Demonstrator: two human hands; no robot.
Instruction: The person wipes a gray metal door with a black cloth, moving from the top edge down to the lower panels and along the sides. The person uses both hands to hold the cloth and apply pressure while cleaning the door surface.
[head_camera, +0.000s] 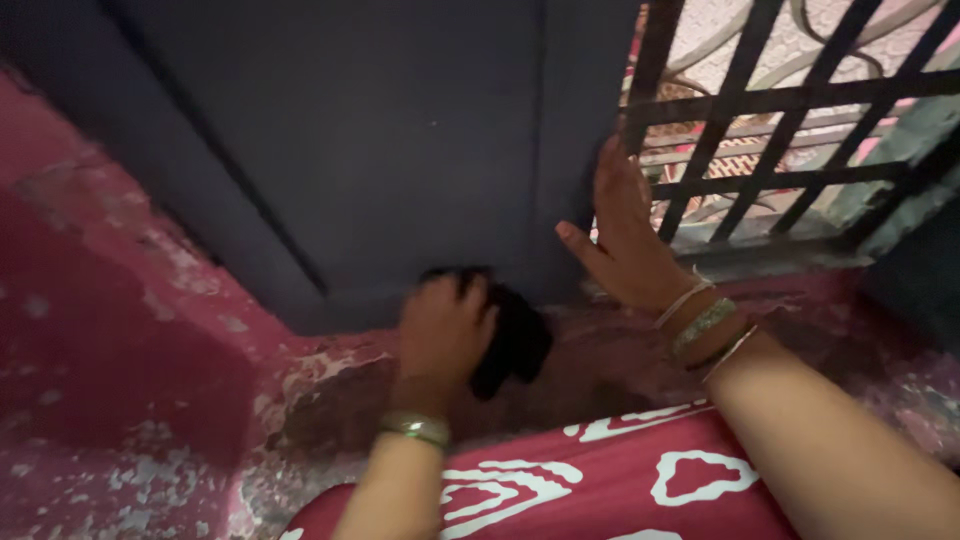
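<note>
Black cloth (515, 340) sits bunched in the left hand (443, 335), fingers curled tight around it, pressed low against the dark door (380, 140) just above the worn pink floor (150, 440). Right hand (625, 235) rests flat and open on the door's edge beside the grille (790, 120).

No packages, labels, signs or screens show anywhere in this view.
</note>
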